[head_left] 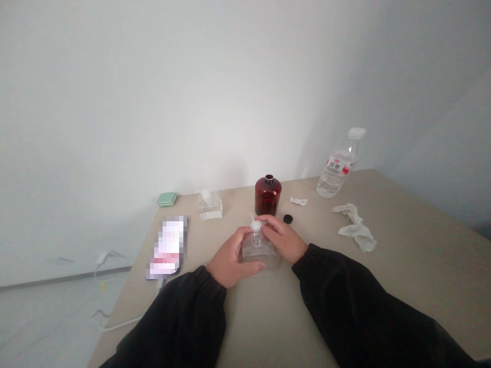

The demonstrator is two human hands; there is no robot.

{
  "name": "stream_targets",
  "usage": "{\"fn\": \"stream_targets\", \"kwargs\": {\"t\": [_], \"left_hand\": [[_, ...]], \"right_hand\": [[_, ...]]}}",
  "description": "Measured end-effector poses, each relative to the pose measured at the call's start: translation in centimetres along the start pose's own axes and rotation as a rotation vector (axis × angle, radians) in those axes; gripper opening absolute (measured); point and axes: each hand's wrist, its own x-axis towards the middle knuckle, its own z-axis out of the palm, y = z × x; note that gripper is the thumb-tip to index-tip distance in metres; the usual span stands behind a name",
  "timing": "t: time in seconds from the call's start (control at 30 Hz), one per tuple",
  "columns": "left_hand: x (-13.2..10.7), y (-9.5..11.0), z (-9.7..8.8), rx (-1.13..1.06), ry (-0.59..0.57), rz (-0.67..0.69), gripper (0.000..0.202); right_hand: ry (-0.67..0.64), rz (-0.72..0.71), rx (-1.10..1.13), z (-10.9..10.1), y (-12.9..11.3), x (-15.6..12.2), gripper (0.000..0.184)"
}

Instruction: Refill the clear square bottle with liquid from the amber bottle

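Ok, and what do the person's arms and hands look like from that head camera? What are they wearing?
Both arms are covered by loose black long sleeves, the left sleeve and the right sleeve, each gathered into a fitted cuff at the wrist. The left hand and the right hand are bare, with no gloves.

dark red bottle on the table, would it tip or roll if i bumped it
The dark red bottle looks squat and stands upright, so a light bump probably won't topple it. Its round body would likely roll once over. The neck looks open, the black cap lying apart, so any contents could spill, though the dark wall hides them.
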Motion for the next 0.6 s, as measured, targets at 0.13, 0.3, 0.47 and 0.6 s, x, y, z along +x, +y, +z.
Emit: {"fn": "stream_targets", "kwargs": {"t": [0.13, 0.3, 0.47, 0.6], "left_hand": [[0.03, -0.12, -0.03, -0.001, -0.003, 0.018, 0.062], [0.04, -0.22, -0.09, 0.008, -0.007, 0.012, 0.062], [0.04, -0.08, -0.16, 0.006, -0.012, 0.008, 0.062], [0.06, 0.02, -0.15, -0.005, -0.009, -0.002, 0.062]], "right_hand": [[-0.006, 0.01, 0.011, 0.04, -0.03, 0.0, 0.028], [-0.01, -0.007, 0.013, -0.04, 0.0, -0.09, 0.028], [-0.002, -0.012, 0.003, -0.07, -0.11, -0.14, 0.027], [-0.001, -0.006, 0.006, -0.03, -0.16, -0.09, 0.027]]}}
